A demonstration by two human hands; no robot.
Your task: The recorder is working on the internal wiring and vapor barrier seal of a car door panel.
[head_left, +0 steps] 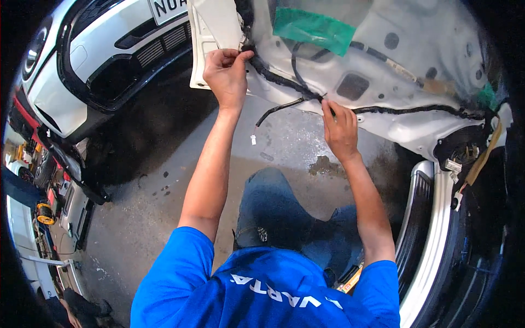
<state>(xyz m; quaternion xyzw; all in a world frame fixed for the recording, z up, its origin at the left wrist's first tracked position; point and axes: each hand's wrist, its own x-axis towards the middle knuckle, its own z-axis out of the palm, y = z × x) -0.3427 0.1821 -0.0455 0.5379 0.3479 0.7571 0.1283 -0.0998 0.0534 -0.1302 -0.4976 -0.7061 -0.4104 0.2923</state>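
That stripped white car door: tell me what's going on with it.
A person in a blue shirt works on the bare white metal car door, its trim panel off. The left hand pinches the black cloth-wrapped wiring harness near the door's edge; the right hand presses it further along. A loose branch with a small white plug dangles between them.

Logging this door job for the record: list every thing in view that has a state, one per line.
left hand: closed, pinching the wiring harness at the door's edge
right hand: fingers pressing the harness against the panel
wiring harness: routed along the door, partly loose
branch lead: hanging free, white connector unplugged
door panel: trim off, bare white metal exposed
green film: stuck on the panel, wrinkled
white car: parked beside
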